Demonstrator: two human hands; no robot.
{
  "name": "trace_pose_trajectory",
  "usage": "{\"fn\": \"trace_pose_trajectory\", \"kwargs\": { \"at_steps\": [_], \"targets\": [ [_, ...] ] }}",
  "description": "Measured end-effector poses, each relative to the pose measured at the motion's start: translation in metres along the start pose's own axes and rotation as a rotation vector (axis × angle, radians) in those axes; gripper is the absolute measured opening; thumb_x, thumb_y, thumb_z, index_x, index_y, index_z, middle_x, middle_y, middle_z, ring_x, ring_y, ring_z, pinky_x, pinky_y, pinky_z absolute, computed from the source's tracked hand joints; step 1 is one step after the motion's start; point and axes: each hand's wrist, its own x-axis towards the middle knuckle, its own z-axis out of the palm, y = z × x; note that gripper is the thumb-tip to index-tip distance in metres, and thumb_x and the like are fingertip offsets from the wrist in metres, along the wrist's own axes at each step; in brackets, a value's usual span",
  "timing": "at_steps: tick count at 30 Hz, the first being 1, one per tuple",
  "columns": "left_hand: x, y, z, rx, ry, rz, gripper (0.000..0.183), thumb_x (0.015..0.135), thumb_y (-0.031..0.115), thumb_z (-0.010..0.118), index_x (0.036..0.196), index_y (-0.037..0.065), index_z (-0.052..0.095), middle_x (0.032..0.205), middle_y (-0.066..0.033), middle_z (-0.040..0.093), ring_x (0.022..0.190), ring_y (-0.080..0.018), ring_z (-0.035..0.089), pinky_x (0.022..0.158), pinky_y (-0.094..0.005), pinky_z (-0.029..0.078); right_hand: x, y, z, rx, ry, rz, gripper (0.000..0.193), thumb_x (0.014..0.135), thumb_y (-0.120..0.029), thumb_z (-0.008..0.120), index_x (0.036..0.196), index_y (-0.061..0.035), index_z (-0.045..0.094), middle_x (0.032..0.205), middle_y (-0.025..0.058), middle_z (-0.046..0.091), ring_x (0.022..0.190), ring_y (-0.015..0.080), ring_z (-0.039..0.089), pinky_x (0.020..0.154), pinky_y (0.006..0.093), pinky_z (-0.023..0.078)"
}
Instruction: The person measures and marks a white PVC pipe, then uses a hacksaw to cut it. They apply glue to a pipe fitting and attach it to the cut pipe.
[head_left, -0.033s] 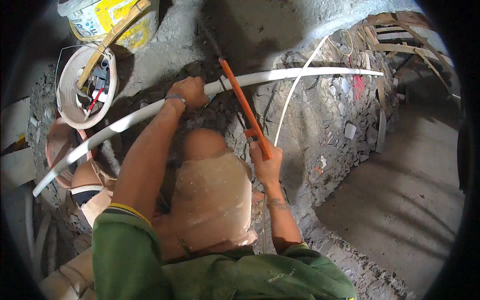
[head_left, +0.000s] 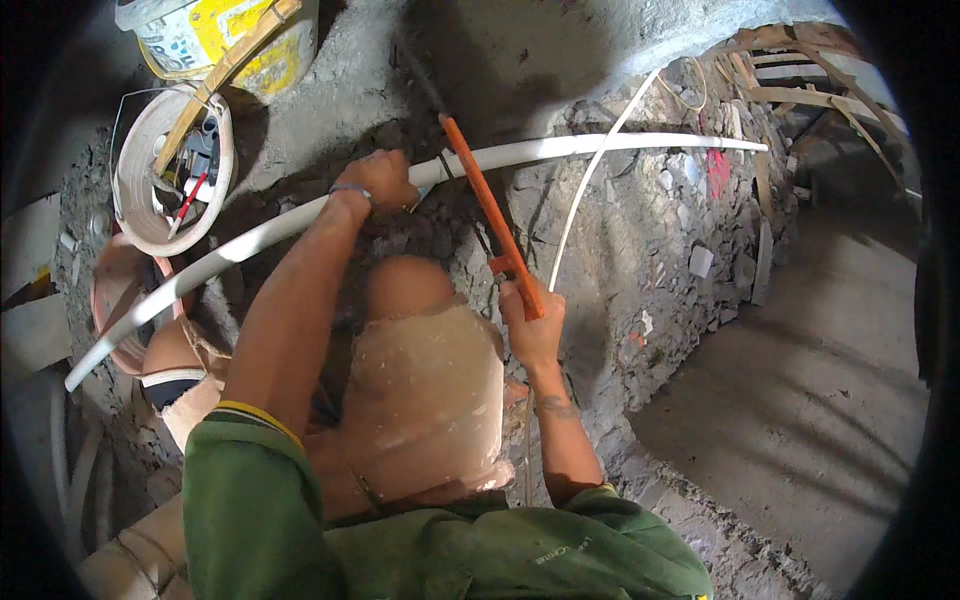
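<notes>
A long white plastic pipe (head_left: pixel 560 148) runs across in front of me, bowed, from the lower left to the upper right. My left hand (head_left: pixel 380 182) is closed around it left of the middle. In my right hand (head_left: pixel 533 325) is the handle end of an orange hacksaw (head_left: pixel 487 200), its frame slanting up and left across the pipe. The thin dark blade meets the pipe just right of my left hand; how deep it sits in the pipe I cannot tell. Below the pipe is my bent knee, with pale, dusty cloth (head_left: pixel 430 390) on the leg.
A pale bucket (head_left: pixel 125 190) holding small tools and a wooden stick (head_left: pixel 185 130) stands at the left. Behind it is a larger white and yellow bucket (head_left: pixel 285 70). A thin white tube (head_left: pixel 590 185) crosses the pipe. Rubble (head_left: pixel 690 230) lines a bank, with concrete floor (head_left: pixel 790 370) at the right.
The hacksaw's far end has shifted very slightly to the right. Both hands keep their holds, and the pipe looks the same.
</notes>
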Motion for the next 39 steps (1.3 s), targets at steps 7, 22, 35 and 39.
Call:
{"fn": "trace_pose_trajectory", "kwargs": {
  "at_steps": [7, 22, 35, 39],
  "targets": [
    [0.004, 0.005, -0.022, -0.099, -0.184, -0.051, 0.055, 0.07, 0.028, 0.071, 0.118, 0.0, 0.068, 0.118, -0.0233, 0.069, 0.11, -0.0338, 0.068, 0.098, -0.0404, 0.052, 0.002, 0.002, 0.001, 0.027, -0.013, -0.027, 0.013, 0.091, -0.009, 0.066, 0.083, 0.0016, 0.065, 0.054, 0.006, 0.044, 0.046, 0.0124, 0.042, 0.047, 0.0316, 0.036],
    [-0.005, 0.01, -0.028, -0.09, -0.158, -0.068, 0.054, 0.071, 0.028, 0.07, 0.118, 0.002, 0.07, 0.118, -0.023, 0.069, 0.11, -0.0343, 0.068, 0.096, -0.0417, 0.052, -0.016, 0.001, -0.016, -0.054, -0.019, -0.079, 0.023, 0.089, -0.01, 0.067, 0.071, -0.002, 0.055, 0.054, 0.0076, 0.047, 0.045, 0.019, 0.047, 0.048, 0.0331, 0.038],
    [0.002, 0.001, -0.015, -0.055, -0.107, -0.013, 0.055, 0.071, 0.029, 0.067, 0.119, 0.002, 0.067, 0.121, -0.0229, 0.068, 0.113, -0.0351, 0.066, 0.098, -0.0429, 0.051, -0.023, 0.004, -0.013, -0.027, 0.0, -0.065, 0.015, 0.087, -0.006, 0.067, 0.075, -0.0004, 0.059, 0.056, 0.0086, 0.048, 0.046, 0.018, 0.048, 0.048, 0.0328, 0.038],
    [0.003, 0.0, -0.017, -0.068, -0.121, -0.003, 0.055, 0.072, 0.031, 0.069, 0.119, 0.002, 0.067, 0.121, -0.0223, 0.068, 0.112, -0.0351, 0.066, 0.098, -0.0426, 0.051, -0.024, 0.008, -0.012, -0.086, -0.017, -0.122, 0.011, 0.086, -0.004, 0.066, 0.076, -0.0007, 0.061, 0.057, 0.0084, 0.048, 0.046, 0.0177, 0.047, 0.048, 0.0322, 0.039]
  ]
}}
